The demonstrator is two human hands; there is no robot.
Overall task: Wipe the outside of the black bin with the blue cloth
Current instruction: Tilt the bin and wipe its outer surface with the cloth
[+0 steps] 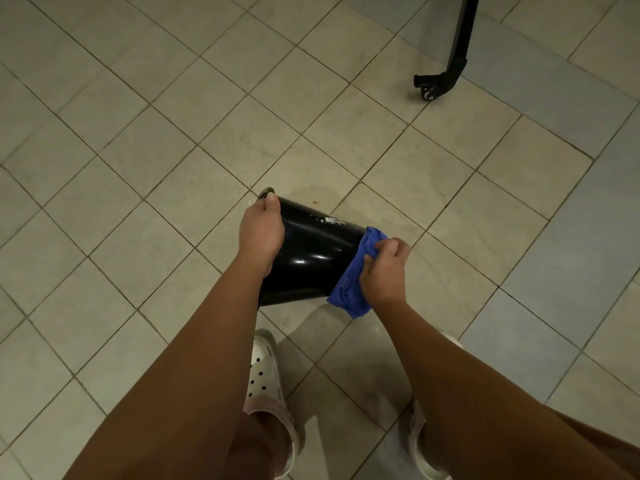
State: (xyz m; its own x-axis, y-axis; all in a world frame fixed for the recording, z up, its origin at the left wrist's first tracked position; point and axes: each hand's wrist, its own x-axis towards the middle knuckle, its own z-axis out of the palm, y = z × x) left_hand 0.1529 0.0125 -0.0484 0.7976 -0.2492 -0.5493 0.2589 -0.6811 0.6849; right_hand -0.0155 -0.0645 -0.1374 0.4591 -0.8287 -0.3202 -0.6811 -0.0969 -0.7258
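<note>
The glossy black bin is tipped on its side above the tiled floor, its wider end to the left and its narrower base end to the right. White smudges mark its upper side. My left hand grips the bin's rim end, fingers curled over the edge. My right hand clutches the bunched blue cloth and holds it against the bin's base end. The cloth covers that end completely.
Beige floor tiles spread all around. A black furniture leg with a caster foot stands at the upper right. My feet in white perforated clogs are just below the bin.
</note>
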